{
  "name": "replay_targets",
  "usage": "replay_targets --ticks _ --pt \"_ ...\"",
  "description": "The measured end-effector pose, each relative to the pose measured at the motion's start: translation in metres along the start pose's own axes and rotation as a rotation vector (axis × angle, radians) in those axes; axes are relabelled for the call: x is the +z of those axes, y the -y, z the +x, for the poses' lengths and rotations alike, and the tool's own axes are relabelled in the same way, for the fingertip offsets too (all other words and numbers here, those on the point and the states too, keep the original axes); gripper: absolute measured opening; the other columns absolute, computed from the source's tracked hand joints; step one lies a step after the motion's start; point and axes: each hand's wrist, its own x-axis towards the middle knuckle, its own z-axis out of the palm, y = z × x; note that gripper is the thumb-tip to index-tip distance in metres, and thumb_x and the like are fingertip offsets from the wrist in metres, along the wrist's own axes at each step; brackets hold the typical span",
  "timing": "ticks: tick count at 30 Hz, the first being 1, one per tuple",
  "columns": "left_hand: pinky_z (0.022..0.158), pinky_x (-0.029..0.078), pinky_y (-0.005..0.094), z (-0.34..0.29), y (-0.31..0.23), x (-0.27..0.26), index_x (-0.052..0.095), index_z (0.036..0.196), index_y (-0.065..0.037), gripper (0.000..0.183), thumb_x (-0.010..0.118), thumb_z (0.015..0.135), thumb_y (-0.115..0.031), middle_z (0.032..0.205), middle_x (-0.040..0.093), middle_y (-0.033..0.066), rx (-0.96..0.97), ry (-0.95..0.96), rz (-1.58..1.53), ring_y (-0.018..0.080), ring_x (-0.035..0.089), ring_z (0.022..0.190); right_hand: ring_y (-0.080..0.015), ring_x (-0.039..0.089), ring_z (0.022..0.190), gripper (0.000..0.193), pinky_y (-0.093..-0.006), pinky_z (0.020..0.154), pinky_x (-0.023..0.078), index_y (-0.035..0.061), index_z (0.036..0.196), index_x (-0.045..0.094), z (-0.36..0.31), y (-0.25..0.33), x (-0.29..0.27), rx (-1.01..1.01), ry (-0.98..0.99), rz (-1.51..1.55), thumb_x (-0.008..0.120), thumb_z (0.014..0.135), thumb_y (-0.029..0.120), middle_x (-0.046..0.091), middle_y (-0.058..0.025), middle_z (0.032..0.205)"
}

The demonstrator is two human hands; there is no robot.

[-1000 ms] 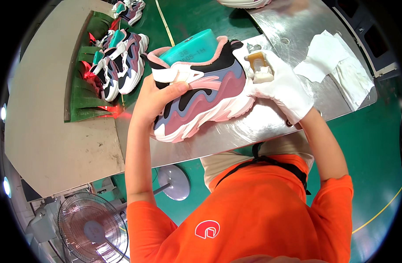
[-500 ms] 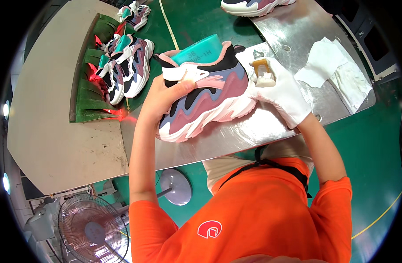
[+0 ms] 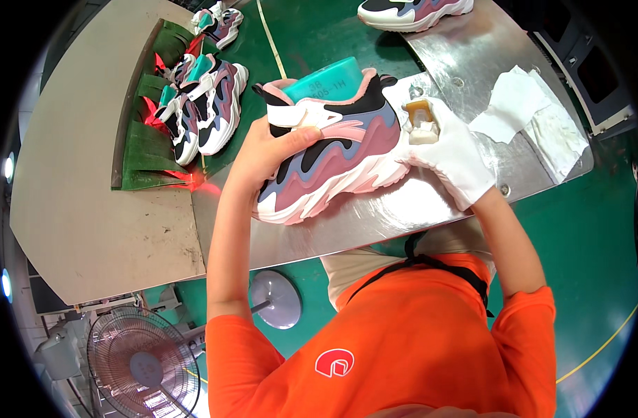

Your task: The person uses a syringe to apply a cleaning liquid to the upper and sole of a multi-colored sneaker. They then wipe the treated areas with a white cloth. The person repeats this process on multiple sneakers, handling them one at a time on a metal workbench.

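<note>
A chunky sneaker (image 3: 333, 150) in pink, mauve, grey-blue, black and white is held up over the metal table, tilted, with a teal shoe last (image 3: 326, 82) filling its opening. My bare left hand (image 3: 271, 150) is closed round its left end, the thumb lying across the upper beside the white strap. My right hand (image 3: 446, 150), in a white glove, is at the sneaker's right end. It is closed on a small amber and white block (image 3: 422, 124), whose exact kind I cannot make out. The right fingertips are partly hidden around the sneaker's edge.
White cloths (image 3: 521, 104) lie on the metal table (image 3: 458, 42) at right. Several similar sneakers (image 3: 218, 108) stand by a green strip curtain (image 3: 141, 150) with red strips at left. Another sneaker (image 3: 416, 15) is at the far edge. A fan (image 3: 145, 366) stands at lower left.
The view has shifted slightly, and the sneaker sits a little farther right in it. Both hands keep the same hold.
</note>
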Motion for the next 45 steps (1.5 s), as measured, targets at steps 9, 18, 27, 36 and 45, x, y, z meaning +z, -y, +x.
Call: replay_targets --ticks 9,18,27,36,45 --pt "0.085 0.048 0.0278 0.006 0.0 -0.001 0.059 0.12 0.001 0.056 0.075 0.078 -0.031 0.109 0.065 0.0083 0.011 0.019 0.027 0.0144 0.061 0.096 -0.0113 0.059 0.088 0.055 -0.0249 0.075 0.05 0.0017 0.122 0.05 -0.001 0.001 -0.01 0.082 0.071 0.154 0.073 0.072 0.001 0.06 -0.0057 0.098" --pt "0.082 0.049 0.0268 0.003 0.005 0.001 0.063 0.113 0.003 0.047 0.078 0.076 -0.022 0.102 0.066 0.0066 0.148 -0.041 0.005 0.013 0.061 0.092 -0.0136 0.059 0.093 0.062 -0.0264 0.079 0.052 0.0082 0.127 0.046 -0.001 -0.005 -0.025 -0.223 -0.124 -0.014 0.07 0.071 -0.005 0.055 -0.0039 0.101" --pt "0.085 0.048 0.0272 0.079 -0.01 -0.017 0.062 0.115 0.005 0.05 0.077 0.077 -0.024 0.106 0.067 0.0078 0.256 -0.421 0.061 0.013 0.062 0.095 -0.0236 0.061 0.099 0.073 -0.033 0.087 0.049 0.0003 0.129 0.043 -0.057 -0.022 -0.077 -0.294 -0.512 -0.5 0.077 0.064 0.0 0.058 -0.0161 0.113" --pt "0.081 0.05 0.038 0.255 0.007 -0.077 0.053 0.118 0.013 0.076 0.073 0.077 -0.048 0.104 0.066 0.0228 0.003 -0.684 0.733 0.0306 0.065 0.092 -0.0319 0.053 0.116 0.08 -0.0403 0.101 0.039 0.0 0.129 0.043 -0.06 -0.019 -0.085 -0.561 -0.445 -0.795 0.077 0.056 0.0 0.056 -0.0183 0.12" --pt "0.108 0.032 0.0465 0.3 -0.059 0.081 0.039 0.136 0.009 0.099 0.075 0.071 -0.057 0.135 0.045 0.0302 0.888 -0.202 0.753 0.0431 0.039 0.129 -0.0369 0.056 0.082 0.062 -0.0564 0.092 0.04 0.0037 0.1 0.055 -0.047 0.011 -0.086 -0.588 -0.295 -0.89 0.087 0.051 0.026 0.057 -0.0112 0.089"
